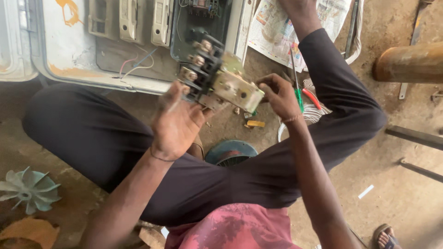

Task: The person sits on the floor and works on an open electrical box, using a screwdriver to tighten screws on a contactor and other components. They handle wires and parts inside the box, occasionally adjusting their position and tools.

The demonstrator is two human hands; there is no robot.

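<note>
I sit on the ground with my legs spread in dark trousers. My left hand (177, 121) holds a black electrical contactor block (205, 69) with brass screw terminals, fixed to a pale metal mounting plate (237, 90). My right hand (279, 96) touches the right edge of that plate, fingers curled around it. A green-handled screwdriver (297, 90) lies on the ground just behind my right hand.
An open grey metal switch box (69, 46) with fuse carriers and loose wires lies ahead. Newspaper (277, 32) is spread at top centre. A pale green fan blade (30, 190) lies lower left, a blue fan cover (230, 152) between my legs, a rusty pipe (408, 62) at right.
</note>
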